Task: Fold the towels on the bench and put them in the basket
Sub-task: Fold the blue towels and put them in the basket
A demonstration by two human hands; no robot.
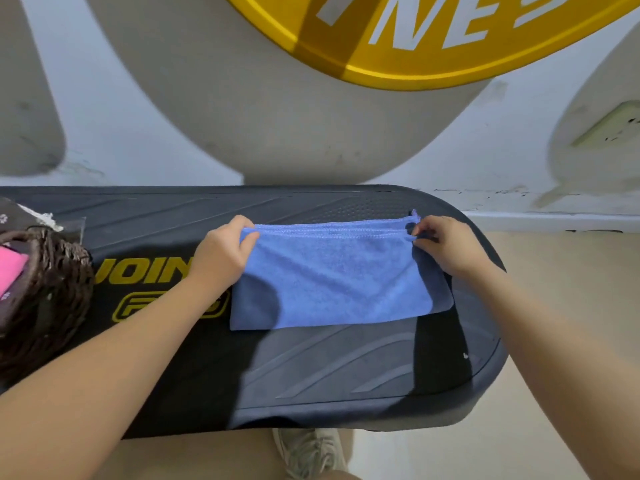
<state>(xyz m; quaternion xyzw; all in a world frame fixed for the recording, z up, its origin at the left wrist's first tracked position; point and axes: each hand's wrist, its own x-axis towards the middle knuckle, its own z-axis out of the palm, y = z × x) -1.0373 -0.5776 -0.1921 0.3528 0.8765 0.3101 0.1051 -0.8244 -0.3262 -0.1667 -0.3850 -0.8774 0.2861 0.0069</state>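
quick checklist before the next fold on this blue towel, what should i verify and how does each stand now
1. Far corners held: ok. The left hand pinches the far left corner of the blue towel and the right hand pinches the far right one.
2. Far edges lined up: ok, the stitched hems lie stacked together.
3. Layers matched at the right side: not ok, a darker under layer pokes out past the top layer.
4. Room on the black bench for another fold: ok, bare surface shows in front.
5. Wicker basket within reach: ok, it sits at the left end, with a pink towel inside.
6. Room left in the basket: cannot tell.
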